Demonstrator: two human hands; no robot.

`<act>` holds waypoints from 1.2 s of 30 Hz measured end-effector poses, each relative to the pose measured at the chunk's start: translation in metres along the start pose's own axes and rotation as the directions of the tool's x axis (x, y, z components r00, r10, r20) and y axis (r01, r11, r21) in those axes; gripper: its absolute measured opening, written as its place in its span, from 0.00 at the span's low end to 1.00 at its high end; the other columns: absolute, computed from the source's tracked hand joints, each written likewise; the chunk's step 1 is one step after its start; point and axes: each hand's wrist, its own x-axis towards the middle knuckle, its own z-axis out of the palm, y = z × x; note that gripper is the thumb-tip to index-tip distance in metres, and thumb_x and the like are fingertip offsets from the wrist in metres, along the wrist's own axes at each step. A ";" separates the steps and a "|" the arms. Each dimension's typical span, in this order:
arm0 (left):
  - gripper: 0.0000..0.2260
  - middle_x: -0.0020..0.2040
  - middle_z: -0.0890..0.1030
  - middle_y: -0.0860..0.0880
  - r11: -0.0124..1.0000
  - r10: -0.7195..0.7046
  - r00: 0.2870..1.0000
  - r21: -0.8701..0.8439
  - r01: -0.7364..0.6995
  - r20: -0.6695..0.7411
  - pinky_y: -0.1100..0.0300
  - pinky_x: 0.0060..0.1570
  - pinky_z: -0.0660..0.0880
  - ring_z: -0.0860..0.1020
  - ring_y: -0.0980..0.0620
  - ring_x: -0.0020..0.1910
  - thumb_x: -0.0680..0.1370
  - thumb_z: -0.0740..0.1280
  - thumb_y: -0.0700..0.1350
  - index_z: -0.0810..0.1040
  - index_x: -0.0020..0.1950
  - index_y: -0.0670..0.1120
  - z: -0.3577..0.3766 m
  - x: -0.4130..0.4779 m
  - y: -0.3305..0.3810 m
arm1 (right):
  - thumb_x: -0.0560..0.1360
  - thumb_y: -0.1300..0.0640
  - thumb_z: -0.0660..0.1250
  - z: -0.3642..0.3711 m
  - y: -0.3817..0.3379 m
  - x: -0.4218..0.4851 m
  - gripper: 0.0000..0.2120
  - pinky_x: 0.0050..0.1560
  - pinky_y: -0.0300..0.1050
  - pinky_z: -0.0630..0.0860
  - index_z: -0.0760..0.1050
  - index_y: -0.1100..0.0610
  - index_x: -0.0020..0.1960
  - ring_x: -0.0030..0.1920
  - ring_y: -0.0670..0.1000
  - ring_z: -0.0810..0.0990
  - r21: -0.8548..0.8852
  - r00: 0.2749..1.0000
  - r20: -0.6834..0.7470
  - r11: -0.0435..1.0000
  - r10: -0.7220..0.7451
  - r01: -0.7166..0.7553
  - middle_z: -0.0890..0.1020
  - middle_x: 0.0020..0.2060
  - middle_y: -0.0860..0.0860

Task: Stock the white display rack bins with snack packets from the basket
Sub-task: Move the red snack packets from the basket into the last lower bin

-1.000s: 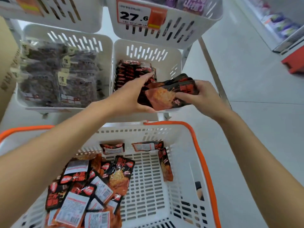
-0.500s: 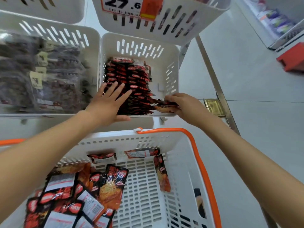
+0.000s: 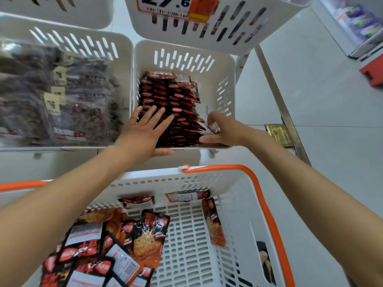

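Packets newly set in the bin are being tamped by the flat-open left hand; the right hand grip cannot be told.

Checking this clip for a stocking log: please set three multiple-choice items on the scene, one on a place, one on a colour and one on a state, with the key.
1. Where does the left hand rest?
A. On the packets in the bin
B. On the floor
C. On the price tag

2. What colour is the basket handle?
A. Blue
B. Orange
C. Green

3. How do the left hand's fingers lie?
A. Curled into a fist
B. Pinching one packet
C. Straight and spread

Key: 1 A, since the palm and fingers lie on the red-and-black packets; 2 B, since the bar along the rim is plainly orange; 3 C, since all of them are stretched flat and apart from one another.
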 end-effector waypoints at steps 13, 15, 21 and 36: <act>0.40 0.82 0.45 0.46 0.963 -0.021 0.998 -0.271 0.005 -0.056 0.49 0.78 0.43 0.43 0.48 0.80 0.77 0.58 0.67 0.47 0.81 0.51 -0.015 -0.017 0.004 | 0.67 0.32 0.71 0.006 0.001 -0.017 0.42 0.63 0.51 0.75 0.65 0.53 0.72 0.63 0.53 0.76 0.114 0.995 0.028 0.988 0.100 -0.102 0.75 0.66 0.51; 0.36 0.81 0.52 0.46 0.894 -0.085 0.992 -0.447 0.034 -0.095 0.48 0.78 0.52 0.52 0.46 0.80 0.78 0.63 0.63 0.55 0.81 0.50 -0.021 -0.029 0.010 | 0.69 0.36 0.73 0.007 -0.012 -0.036 0.39 0.67 0.49 0.70 0.65 0.52 0.74 0.69 0.52 0.71 0.196 0.989 -0.127 0.979 0.079 -0.053 0.70 0.71 0.51; 0.20 0.66 0.77 0.49 0.754 -0.235 0.909 -0.655 -0.053 -0.343 0.57 0.63 0.70 0.74 0.51 0.63 0.79 0.68 0.50 0.74 0.70 0.47 -0.041 -0.090 0.041 | 0.76 0.61 0.69 0.058 -0.086 -0.127 0.06 0.47 0.39 0.77 0.78 0.55 0.53 0.46 0.45 0.78 0.378 0.777 -0.629 0.877 0.010 0.295 0.80 0.49 0.48; 0.37 0.67 0.70 0.56 0.174 -0.290 0.899 -0.905 0.388 0.330 0.50 0.65 0.72 0.72 0.55 0.64 0.72 0.73 0.61 0.63 0.77 0.54 0.027 -0.222 0.081 | 0.77 0.71 0.62 0.189 -0.087 -0.184 0.24 0.35 0.36 0.75 0.65 0.51 0.67 0.39 0.48 0.78 0.677 0.940 -0.176 0.729 0.293 -0.100 0.81 0.47 0.55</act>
